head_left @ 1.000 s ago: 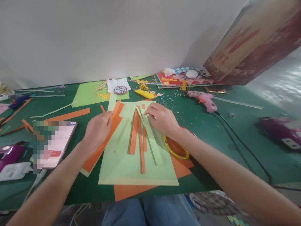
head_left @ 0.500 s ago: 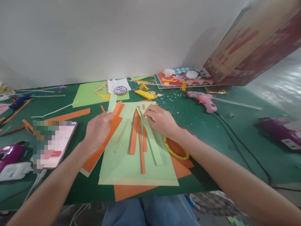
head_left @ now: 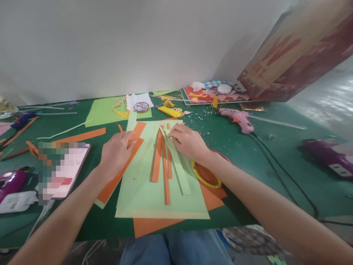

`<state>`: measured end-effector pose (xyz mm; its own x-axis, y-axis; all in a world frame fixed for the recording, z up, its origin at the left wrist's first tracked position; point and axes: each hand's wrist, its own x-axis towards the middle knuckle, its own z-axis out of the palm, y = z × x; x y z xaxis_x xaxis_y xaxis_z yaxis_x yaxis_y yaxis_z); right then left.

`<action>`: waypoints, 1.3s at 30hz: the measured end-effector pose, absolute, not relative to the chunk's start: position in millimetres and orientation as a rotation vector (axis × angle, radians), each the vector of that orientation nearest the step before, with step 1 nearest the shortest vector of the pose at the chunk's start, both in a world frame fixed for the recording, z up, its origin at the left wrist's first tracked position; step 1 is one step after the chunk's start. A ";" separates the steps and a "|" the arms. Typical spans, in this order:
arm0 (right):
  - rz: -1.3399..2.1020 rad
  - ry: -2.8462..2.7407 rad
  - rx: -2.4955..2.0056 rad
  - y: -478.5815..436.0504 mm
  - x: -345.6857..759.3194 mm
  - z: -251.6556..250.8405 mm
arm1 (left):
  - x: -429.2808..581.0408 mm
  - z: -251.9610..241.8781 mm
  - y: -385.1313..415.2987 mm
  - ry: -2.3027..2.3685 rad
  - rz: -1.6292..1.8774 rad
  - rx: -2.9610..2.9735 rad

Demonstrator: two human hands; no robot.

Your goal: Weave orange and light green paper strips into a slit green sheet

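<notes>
My left hand (head_left: pixel 116 151) is curled at the left edge of the light green paper sheets (head_left: pixel 162 212), its fingertips closed on an orange paper strip (head_left: pixel 140 128). A wider orange paper piece (head_left: pixel 111 187) lies under that hand. My right hand (head_left: pixel 189 142) rests on the sheets with thumb and fingers pinched near the upper end of a pale green paper strip (head_left: pixel 180 175). Just left of it, several orange paper strips (head_left: pixel 156 162) fan downward from a shared top. Below my right wrist is a yellow ring (head_left: pixel 195 172), partly covered by the forearm.
A phone (head_left: pixel 68 173) and white charger (head_left: pixel 18 201) lie left. Behind the sheets are a yellow cutter knife (head_left: pixel 170 111) and a round patterned piece (head_left: pixel 141 107). A pink glue gun (head_left: pixel 241 119) with a black cord sits right, before a leaning paper bag (head_left: pixel 292 55).
The orange strip at my left fingertips has shifted slightly, and its upper end now looks like one band. A faint narrow strip on the sheet no longer shows clearly. My right hand stays nearly still.
</notes>
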<state>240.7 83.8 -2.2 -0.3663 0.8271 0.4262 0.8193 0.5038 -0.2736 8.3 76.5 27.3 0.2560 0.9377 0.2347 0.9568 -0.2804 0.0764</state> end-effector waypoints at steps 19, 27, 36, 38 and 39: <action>0.056 -2.241 -1.356 84.5 241.1 -2.3 | 3.3 25.0 77.6 -1.779 -0.415 -2.509; 0.051 -2.182 -1.332 84.4 240.3 -2.8 | 4.6 27.4 75.5 -1.782 -0.680 -2.374; 1.305 -1.558 -1.175 75.2 224.7 20.3 | 17.7 27.6 63.2 -1.392 -1.292 -2.637; 1.445 -1.429 -1.074 72.1 222.3 22.7 | 21.9 28.9 60.0 -1.520 -1.397 -2.711; 1.465 -1.402 -1.045 71.0 221.7 23.0 | 23.6 30.1 58.8 -1.611 -1.451 -2.720</action>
